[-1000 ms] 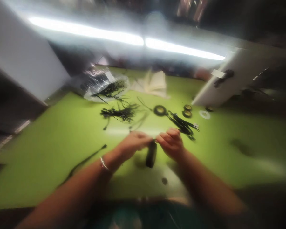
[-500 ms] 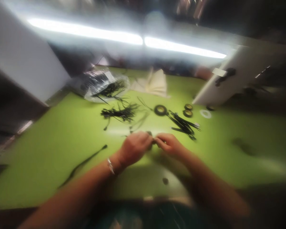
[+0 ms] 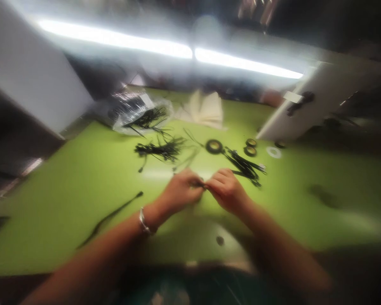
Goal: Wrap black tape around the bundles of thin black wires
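Note:
My left hand (image 3: 183, 188) and my right hand (image 3: 226, 188) meet fingertip to fingertip over the middle of the green table. Both are closed in a pinch on a short dark piece of what looks like black cable (image 3: 198, 184); most of it is hidden by the fingers. Beyond them lies a bundle of thin black cables (image 3: 160, 149). A second bundle of black cables (image 3: 246, 167) rests just past my right hand, close to a roll of black tape (image 3: 213, 146). One single black cable (image 3: 114, 214) stretches out beside my left forearm.
A clear plastic bag (image 3: 136, 112) with black cables sits at the back left, near folded cream paper (image 3: 208, 110). Small tape rolls (image 3: 250, 151) and a white ring (image 3: 273, 152) lie at right. White panels (image 3: 292, 108) flank the green table (image 3: 305, 178).
My right hand has turned so its back faces up more, fingers curled tighter. My left hand has rolled slightly, showing the dark piece between its fingers. The things on the table stay put.

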Motion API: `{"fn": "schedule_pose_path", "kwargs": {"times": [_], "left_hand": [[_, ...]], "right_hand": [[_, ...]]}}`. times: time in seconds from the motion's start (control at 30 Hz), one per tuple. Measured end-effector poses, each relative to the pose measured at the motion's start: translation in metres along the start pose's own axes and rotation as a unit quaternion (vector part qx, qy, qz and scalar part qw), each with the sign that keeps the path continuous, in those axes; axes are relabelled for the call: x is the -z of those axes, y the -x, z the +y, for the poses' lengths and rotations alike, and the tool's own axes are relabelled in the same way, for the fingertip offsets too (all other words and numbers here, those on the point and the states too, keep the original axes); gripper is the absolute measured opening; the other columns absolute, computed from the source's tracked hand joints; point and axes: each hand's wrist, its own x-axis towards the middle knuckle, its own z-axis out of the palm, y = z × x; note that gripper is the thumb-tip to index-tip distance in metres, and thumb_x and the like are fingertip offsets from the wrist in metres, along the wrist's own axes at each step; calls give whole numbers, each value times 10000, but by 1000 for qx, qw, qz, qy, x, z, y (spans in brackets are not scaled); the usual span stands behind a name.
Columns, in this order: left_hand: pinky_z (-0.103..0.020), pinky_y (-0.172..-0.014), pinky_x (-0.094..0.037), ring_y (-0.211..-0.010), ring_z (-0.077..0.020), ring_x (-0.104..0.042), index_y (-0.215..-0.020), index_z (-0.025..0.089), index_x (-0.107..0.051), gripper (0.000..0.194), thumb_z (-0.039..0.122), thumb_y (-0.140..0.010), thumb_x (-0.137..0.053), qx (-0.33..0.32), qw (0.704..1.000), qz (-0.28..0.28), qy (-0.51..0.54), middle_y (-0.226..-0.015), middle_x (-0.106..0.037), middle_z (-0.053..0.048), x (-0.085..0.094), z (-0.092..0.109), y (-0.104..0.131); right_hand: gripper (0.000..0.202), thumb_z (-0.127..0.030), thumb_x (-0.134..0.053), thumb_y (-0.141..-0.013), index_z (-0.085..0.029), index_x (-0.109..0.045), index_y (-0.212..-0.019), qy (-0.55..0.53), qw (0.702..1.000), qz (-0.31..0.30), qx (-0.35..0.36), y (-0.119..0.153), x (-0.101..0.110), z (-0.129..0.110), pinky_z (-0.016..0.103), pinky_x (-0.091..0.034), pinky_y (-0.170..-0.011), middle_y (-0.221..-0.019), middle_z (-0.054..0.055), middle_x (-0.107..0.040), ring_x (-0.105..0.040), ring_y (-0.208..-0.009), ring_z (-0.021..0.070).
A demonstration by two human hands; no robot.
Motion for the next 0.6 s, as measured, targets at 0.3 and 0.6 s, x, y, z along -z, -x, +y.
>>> {"fn": "schedule_pose_path", "kwargs": {"times": [0.3, 0.6], "left_hand": [[-263, -582, -430, -608, -130, -535, -629, 157, -662, 132, 207, -745, -623, 82, 995, -43, 40, -634, -594, -12, 2, -3, 1], [-274, -665, -491, -694, -167, -629, -814, 121, -739, 241, 346, -782, -661, 180, 951, -112, 223, -759, -722, -63, 8, -8, -1]], "right_hand": [[136, -143, -507, -908, -215, -617, -874, 79, 995, 44, 43, 8, -9, 8, 343, -351, -768, -672, 15, -577, -444, -721, 175], [151, -127, -588, -867, -231, -599, -976, 62, 990, 117, 49, 12, -13, 12, 353, -380, -813, -794, 24, -658, -502, -828, 193]]}}
